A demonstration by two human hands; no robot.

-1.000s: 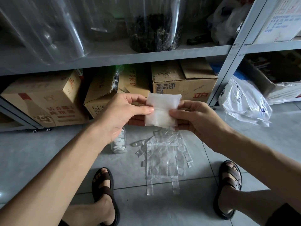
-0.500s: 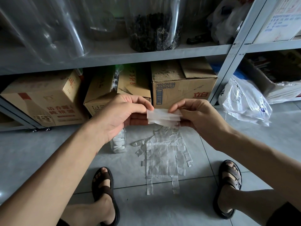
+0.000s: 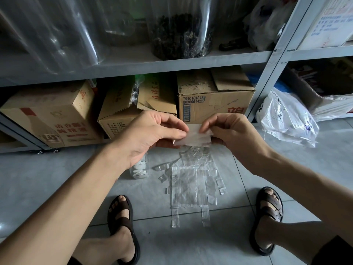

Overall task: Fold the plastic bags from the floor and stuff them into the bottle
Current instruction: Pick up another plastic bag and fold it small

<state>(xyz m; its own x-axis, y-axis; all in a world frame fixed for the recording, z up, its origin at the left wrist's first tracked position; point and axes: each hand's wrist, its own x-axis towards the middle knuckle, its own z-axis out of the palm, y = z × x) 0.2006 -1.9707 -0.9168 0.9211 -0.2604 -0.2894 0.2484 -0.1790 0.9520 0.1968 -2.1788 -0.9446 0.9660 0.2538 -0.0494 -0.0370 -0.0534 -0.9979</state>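
A folded white plastic bag [image 3: 193,138] is pinched between both hands above the floor, now a short flat strip. My left hand [image 3: 150,134] grips its left end and my right hand [image 3: 229,132] grips its right end. Beneath them several clear plastic bags [image 3: 193,184] lie flat in a pile on the grey tiles. A small clear bottle [image 3: 140,170] with white folded bags inside stands on the floor left of the pile, partly hidden by my left wrist.
A metal shelf [image 3: 133,66] with large clear jars stands ahead. Cardboard boxes [image 3: 214,104] sit under it. A white crumpled bag [image 3: 284,121] lies at the right by the shelf post. My sandalled feet [image 3: 122,222] flank the pile.
The bag was a taller upright rectangle a second ago; it has been folded down into a narrow strip. Both hands stay at about the same height.
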